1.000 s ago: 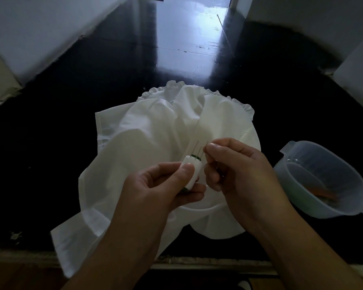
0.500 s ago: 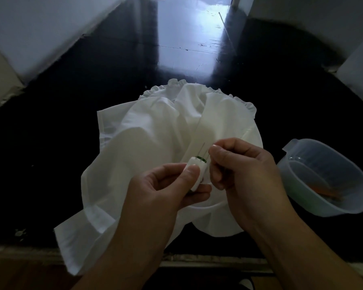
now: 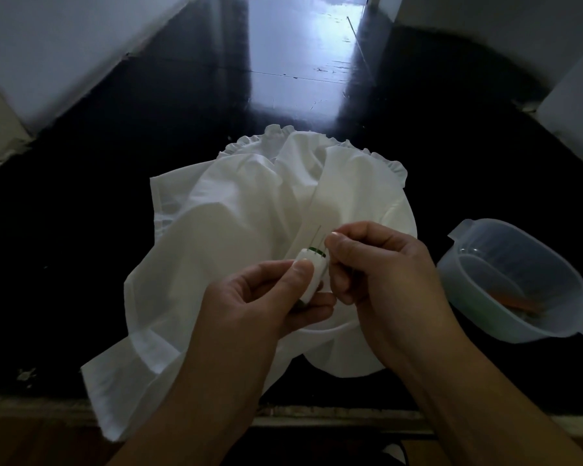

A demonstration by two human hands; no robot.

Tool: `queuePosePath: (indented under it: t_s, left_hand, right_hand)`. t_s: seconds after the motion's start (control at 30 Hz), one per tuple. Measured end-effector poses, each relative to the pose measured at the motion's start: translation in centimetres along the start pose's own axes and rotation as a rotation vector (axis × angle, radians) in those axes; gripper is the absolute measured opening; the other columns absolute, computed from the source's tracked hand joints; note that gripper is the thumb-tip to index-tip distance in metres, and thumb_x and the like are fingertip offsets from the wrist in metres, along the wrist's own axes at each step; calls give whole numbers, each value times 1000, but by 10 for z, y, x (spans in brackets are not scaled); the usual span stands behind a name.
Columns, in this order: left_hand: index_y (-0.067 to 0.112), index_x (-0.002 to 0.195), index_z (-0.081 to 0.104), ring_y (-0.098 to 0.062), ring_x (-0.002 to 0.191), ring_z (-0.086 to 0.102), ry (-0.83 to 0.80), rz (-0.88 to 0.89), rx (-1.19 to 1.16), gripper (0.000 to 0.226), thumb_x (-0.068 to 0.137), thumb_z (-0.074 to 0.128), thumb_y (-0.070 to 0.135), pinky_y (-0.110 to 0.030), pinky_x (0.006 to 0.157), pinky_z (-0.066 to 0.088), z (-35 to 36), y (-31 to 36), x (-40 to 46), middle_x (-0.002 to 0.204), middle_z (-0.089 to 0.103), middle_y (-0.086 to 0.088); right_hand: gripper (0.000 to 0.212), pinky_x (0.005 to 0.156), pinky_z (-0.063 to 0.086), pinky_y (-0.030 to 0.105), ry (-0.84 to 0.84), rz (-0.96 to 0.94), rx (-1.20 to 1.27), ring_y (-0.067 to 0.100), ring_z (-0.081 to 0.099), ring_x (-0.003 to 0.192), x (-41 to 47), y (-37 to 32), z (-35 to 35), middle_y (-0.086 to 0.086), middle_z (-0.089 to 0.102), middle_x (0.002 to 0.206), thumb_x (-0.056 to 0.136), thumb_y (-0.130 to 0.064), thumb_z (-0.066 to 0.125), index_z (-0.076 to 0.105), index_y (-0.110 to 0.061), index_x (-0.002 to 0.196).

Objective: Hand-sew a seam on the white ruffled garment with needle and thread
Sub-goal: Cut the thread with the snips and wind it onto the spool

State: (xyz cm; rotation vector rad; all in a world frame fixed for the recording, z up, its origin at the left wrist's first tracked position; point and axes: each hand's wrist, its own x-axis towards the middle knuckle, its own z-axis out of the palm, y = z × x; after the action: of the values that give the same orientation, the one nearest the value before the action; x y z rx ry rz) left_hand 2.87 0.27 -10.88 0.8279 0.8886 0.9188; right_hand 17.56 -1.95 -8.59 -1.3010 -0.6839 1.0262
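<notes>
Glossy black table [image 3: 115,230] carries the crumpled white ruffled garment [image 3: 236,230]; above it the left hand [image 3: 266,301] grips a small white needle tube [image 3: 312,275]; right-hand fingers [image 3: 342,245], earlier higher, now pinch a thin needle [image 3: 317,237] nearer its mouth; sewing apparently unstarted.

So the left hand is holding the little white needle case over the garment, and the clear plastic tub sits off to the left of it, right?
Not quite. The head view shows the clear plastic tub to the right of the garment, not the left. The left hand does hold the white needle case over it.
</notes>
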Motion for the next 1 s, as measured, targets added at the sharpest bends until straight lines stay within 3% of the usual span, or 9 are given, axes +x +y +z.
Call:
queuePosePath:
  t_s: [0.13,0.2,0.3,0.43,0.57,0.63,0.8,0.9,1.0]
  left_hand:
    - [0,105,78,-33,85,79,-39,-34,-24,34,78,78,20,-30,72,64,-1,4,5,94,79,-22]
    - [1,103,79,-33,87,79,-28,-24,-40,35,74,80,20,-31,73,64,-1,5,7,94,79,-21]
    - [3,106,77,-34,93,79,-9,-2,-47,36,75,79,21,-34,77,65,0,4,9,96,79,-20]
    - [4,109,77,-29,96,79,3,13,-42,37,77,79,23,-31,80,65,4,0,13,98,80,-18]
    - [8,110,78,-27,97,79,-18,12,-55,31,80,79,19,-28,78,63,12,-2,14,104,80,-15]
    - [8,111,77,-29,98,79,-20,13,-38,33,79,80,16,-29,78,63,18,-4,15,105,80,-16]
    - [11,108,79,-33,105,76,-80,-46,19,34,75,83,17,-46,95,58,46,-13,17,106,80,-14]
    - [18,108,82,-26,107,76,-167,-41,87,21,88,78,15,-42,95,58,77,-19,12,108,81,-7]
    - [31,114,80,-13,98,76,-253,64,280,24,96,71,16,-33,86,62,118,-29,2,108,79,8]
  right_hand:
    - [16,47,40,30,-35,9,-44,26,47,52,3,-3,-6,16,58,67,94,-6,67,70,8,86]
    - [23,55,46,32,-21,13,-126,26,59,59,4,-4,-11,12,70,75,98,-13,63,77,0,85]
    - [26,83,54,30,82,-21,-370,5,73,86,6,-3,-21,-6,80,91,101,-22,60,83,-21,90]
    - [28,84,54,11,71,-153,-606,-16,62,100,2,-5,-29,-23,72,107,95,-14,67,73,-34,113]
    - [33,91,57,24,-161,-307,-688,-3,65,112,-11,0,-20,-20,70,114,91,-24,75,64,-30,122]
    - [32,91,57,27,-168,-351,-697,1,67,110,-14,4,-20,-19,71,111,93,-27,76,63,-30,122]
    - [31,82,61,28,-67,-346,-639,4,71,98,-19,-5,-50,-14,73,102,91,-21,80,65,-34,115]
    - [31,78,59,20,85,-394,-695,-2,71,91,-24,-19,-84,-18,73,94,90,-19,81,67,-38,109]
    - [30,74,55,12,335,-423,-896,-5,67,88,-24,-41,-139,-21,70,93,90,-20,78,68,-37,113]
